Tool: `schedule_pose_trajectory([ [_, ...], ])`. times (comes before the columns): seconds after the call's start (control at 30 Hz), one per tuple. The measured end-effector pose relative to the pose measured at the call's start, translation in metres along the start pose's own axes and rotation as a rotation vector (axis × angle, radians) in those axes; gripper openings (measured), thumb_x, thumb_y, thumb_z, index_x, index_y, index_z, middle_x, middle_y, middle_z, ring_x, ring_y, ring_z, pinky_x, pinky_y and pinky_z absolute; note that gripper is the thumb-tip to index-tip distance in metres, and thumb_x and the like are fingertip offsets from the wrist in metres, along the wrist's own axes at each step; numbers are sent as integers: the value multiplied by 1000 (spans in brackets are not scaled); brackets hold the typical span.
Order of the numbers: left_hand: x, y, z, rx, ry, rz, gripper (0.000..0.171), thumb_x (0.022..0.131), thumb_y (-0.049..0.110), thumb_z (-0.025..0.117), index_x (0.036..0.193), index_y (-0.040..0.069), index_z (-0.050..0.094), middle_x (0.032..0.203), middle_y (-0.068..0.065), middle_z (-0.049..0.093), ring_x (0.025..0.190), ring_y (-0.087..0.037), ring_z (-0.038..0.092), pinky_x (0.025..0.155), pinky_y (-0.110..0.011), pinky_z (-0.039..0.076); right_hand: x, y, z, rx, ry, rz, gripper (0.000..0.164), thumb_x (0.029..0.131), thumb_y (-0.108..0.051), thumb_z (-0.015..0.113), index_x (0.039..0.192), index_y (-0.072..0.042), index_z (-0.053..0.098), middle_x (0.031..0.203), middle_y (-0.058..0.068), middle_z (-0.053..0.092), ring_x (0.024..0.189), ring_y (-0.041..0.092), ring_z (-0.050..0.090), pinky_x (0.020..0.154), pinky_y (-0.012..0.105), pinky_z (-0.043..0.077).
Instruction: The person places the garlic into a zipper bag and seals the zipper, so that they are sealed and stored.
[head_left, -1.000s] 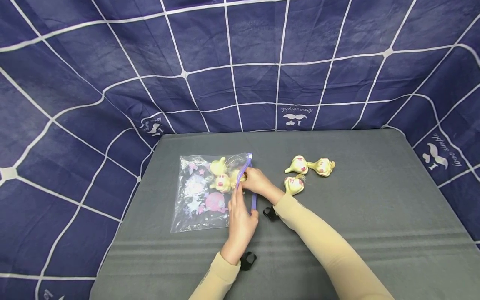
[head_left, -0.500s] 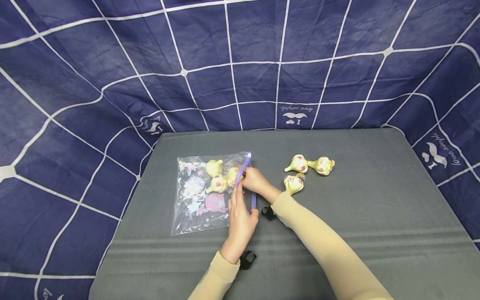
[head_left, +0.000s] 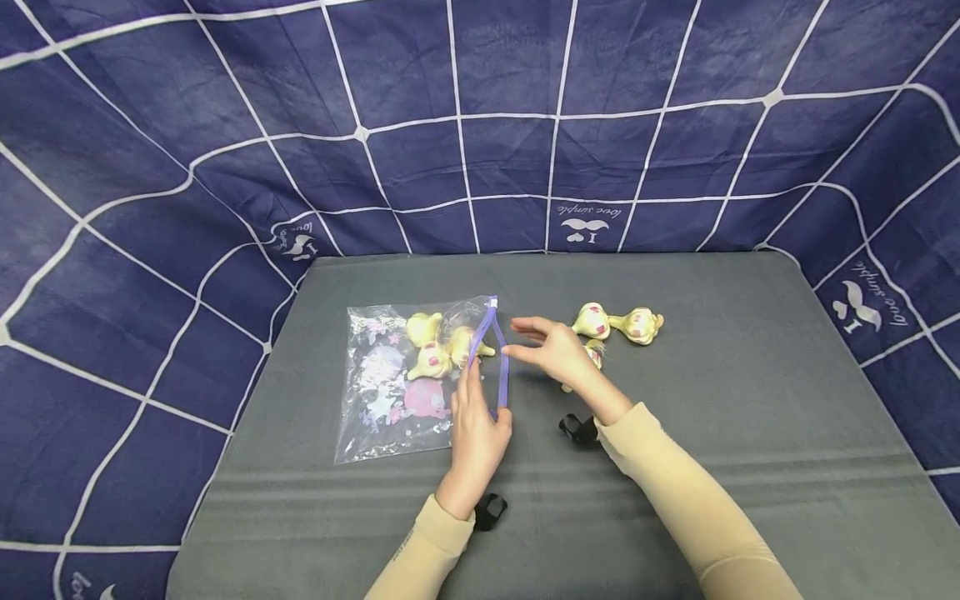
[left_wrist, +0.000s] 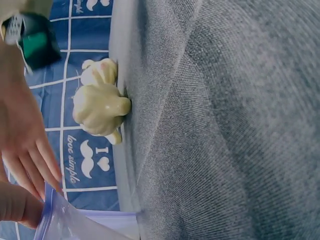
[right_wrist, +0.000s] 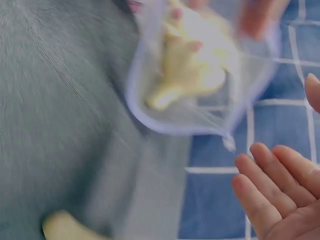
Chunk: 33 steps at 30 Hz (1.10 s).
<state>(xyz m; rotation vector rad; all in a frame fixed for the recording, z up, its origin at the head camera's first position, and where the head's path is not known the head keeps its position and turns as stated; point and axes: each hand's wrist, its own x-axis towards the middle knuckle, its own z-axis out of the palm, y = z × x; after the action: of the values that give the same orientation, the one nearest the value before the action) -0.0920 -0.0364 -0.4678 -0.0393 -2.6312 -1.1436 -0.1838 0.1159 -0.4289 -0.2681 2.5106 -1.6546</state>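
A clear zip bag (head_left: 367, 433) with purple edging lies flat on the table, its mouth spread apart at the right end. Inside it are several garlic bulbs (head_left: 430, 361). My left hand (head_left: 476, 437) holds the upper lip of the mouth, the thumb against the purple rim (left_wrist: 46, 212) in the left wrist view. Just right of the mouth is my right hand (head_left: 558, 350), fingers extended and nothing in them; its palm (right_wrist: 295, 210) shows in the right wrist view. Beyond that hand lie more garlic bulbs (head_left: 637, 326), one partly hidden by it.
A grey cloth covers the table (head_left: 735, 400). Blue checked fabric (head_left: 585, 158) hangs behind it and at both sides. Black straps (head_left: 491, 511) sit at the wrists. One loose garlic bulb (right_wrist: 67, 227) shows blurred low in the right wrist view.
My right hand has come out of the bag's mouth and moved right, leaving a garlic bulb inside. The left hand stays on the rim.
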Motion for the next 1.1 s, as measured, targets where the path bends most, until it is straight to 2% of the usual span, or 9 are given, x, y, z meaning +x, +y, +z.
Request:
schedule_pose_trajectory([
  [0.13, 3, 0, -1, -8, 25, 11, 80, 74, -1, 66, 148, -1, 36, 150, -19, 40, 112, -40, 50, 91, -53, 46, -13, -4, -30, 88, 72, 28, 55, 86, -21, 76, 133, 1, 58, 134, 20, 61, 127, 34, 56, 107, 42, 44],
  [0.23, 3, -1, -1, -19, 37, 14, 80, 73, -1, 66, 148, -2, 36, 148, -20, 42, 113, -41, 50, 92, -54, 46, -19, -2, -53, 114, 131, 44, 54, 88, -18, 73, 135, 3, 56, 136, 22, 59, 128, 35, 55, 104, 31, 47],
  [0.33, 3, -1, -1, -26, 44, 15, 80, 73, -2, 66, 147, -2, 37, 147, -20, 43, 114, -41, 51, 94, -54, 46, -23, 3, -73, 95, 201, 63, 54, 90, -20, 71, 136, 3, 55, 136, 22, 58, 128, 35, 55, 96, 17, 48],
  [0.4, 3, -1, -1, -22, 44, 13, 80, 72, -2, 66, 147, -2, 38, 146, -20, 44, 114, -41, 50, 95, -54, 45, -26, 7, -86, 52, 258, 83, 55, 91, -25, 70, 137, 1, 55, 136, 20, 59, 128, 34, 56, 95, 15, 48],
  [0.47, 3, -1, -1, -13, 39, 9, 80, 71, -2, 67, 146, -2, 39, 144, -20, 46, 114, -41, 50, 95, -53, 45, -29, 12, -98, 5, 316, 102, 57, 90, -30, 70, 137, -1, 55, 136, 19, 60, 128, 33, 56, 100, 20, 47],
  [0.57, 3, 0, -1, 0, 33, 8, 80, 70, -3, 68, 145, -2, 40, 142, -20, 48, 114, -40, 50, 95, -53, 45, -33, 21, -113, -48, 375, 135, 63, 90, -37, 70, 139, -1, 53, 137, 19, 59, 130, 33, 53, 109, 34, 42],
  [0.73, 3, 0, -1, -1, 37, 9, 82, 68, -5, 68, 144, -2, 40, 140, -19, 49, 113, -40, 50, 94, -53, 45, -36, 42, -130, -140, 401, 203, 72, 89, -43, 68, 145, -2, 47, 145, 19, 52, 137, 37, 45, 113, 45, 37],
  [0.9, 3, 0, -1, -16, 29, -13, 84, 67, -6, 70, 146, -2, 39, 141, -20, 48, 113, -41, 51, 95, -53, 45, -34, 59, -138, -269, 390, 254, 75, 90, -43, 68, 148, -3, 42, 151, 21, 43, 138, 45, 39, 110, 56, 35],
  [1.1, 3, 0, -1, -51, -5, -68, 87, 69, -8, 70, 149, 1, 36, 144, -18, 45, 111, -38, 51, 95, -52, 45, -29, 74, -142, -271, 323, 316, 84, 90, -45, 66, 154, -4, 30, 157, 20, 33, 142, 48, 30, 113, 58, 30],
])
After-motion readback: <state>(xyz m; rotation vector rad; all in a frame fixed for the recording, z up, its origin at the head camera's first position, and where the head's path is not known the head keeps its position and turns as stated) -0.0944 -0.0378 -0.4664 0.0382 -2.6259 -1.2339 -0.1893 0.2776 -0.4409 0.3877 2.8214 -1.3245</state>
